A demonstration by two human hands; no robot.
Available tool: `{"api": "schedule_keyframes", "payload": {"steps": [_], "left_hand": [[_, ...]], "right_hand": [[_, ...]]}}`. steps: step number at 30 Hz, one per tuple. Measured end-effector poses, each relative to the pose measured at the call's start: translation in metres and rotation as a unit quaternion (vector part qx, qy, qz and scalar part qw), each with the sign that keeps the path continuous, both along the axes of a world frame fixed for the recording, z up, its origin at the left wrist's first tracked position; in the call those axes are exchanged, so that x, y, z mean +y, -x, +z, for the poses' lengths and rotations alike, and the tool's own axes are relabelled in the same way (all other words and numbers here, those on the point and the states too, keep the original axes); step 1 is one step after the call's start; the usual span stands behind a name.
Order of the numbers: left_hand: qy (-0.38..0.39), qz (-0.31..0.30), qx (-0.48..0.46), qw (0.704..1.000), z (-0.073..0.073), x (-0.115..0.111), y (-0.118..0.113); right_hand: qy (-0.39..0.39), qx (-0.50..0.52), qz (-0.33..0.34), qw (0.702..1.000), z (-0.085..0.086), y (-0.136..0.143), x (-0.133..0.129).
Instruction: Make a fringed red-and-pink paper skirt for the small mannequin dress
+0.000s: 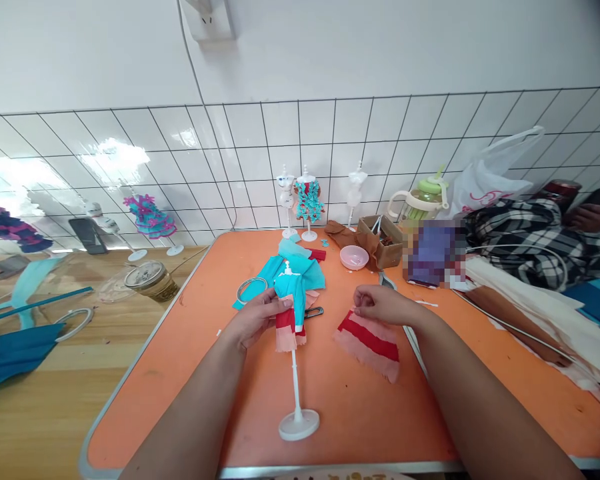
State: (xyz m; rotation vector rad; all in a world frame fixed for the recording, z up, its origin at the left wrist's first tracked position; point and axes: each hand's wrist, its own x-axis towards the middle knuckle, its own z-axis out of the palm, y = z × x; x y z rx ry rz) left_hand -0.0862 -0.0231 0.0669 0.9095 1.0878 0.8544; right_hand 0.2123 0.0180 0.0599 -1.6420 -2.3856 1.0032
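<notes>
My left hand [257,319] grips a small white mannequin stand [295,393] around its torso, which wears a turquoise top and a red-and-pink skirt [287,323]. The stand's round base [299,425] rests on the orange table [190,373] near the front edge. My right hand [380,305] pinches the top edge of a loose red-and-pink striped fabric piece [370,343] that hangs down onto the table, to the right of the mannequin. Turquoise fabric scraps [290,267] lie just behind my left hand.
At the back stand three small mannequins [307,200], a pink bowl [354,257], a cardboard box [383,241] and a green jug [423,197]. A wire ring [250,288] lies left of the scraps. A person in a checked sleeve [520,233] sits right. A wooden table [55,387] with dressed mannequins adjoins left.
</notes>
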Motion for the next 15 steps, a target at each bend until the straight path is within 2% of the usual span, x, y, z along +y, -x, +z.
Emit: {"api": "schedule_keyframes", "payload": {"steps": [2, 4, 6, 9, 13, 15], "left_hand": [[-0.011, 0.001, 0.004, 1.000, 0.000, 0.000, -0.001], [-0.019, 0.004, 0.009, 1.000, 0.001, 0.000, -0.002], [-0.022, 0.004, 0.010, 1.000, 0.001, -0.001, -0.003], [-0.030, 0.005, 0.009, 0.999, 0.002, -0.001, -0.003], [-0.045, -0.002, -0.001, 0.999, 0.000, 0.000, -0.001], [-0.047, -0.002, 0.000, 0.999, 0.000, 0.000, -0.001]], "right_hand": [[0.020, 0.113, -0.006, 0.993, 0.006, 0.000, -0.004], [0.037, 0.239, -0.020, 0.970, 0.010, 0.003, -0.008], [0.032, 0.317, -0.029, 0.947, 0.013, 0.006, -0.011], [0.032, 0.372, -0.037, 0.927, 0.014, 0.008, -0.012], [0.139, 0.413, -0.024, 0.900, 0.016, 0.002, -0.011], [0.157, 0.393, -0.018, 0.906, 0.017, -0.001, -0.011]]}}
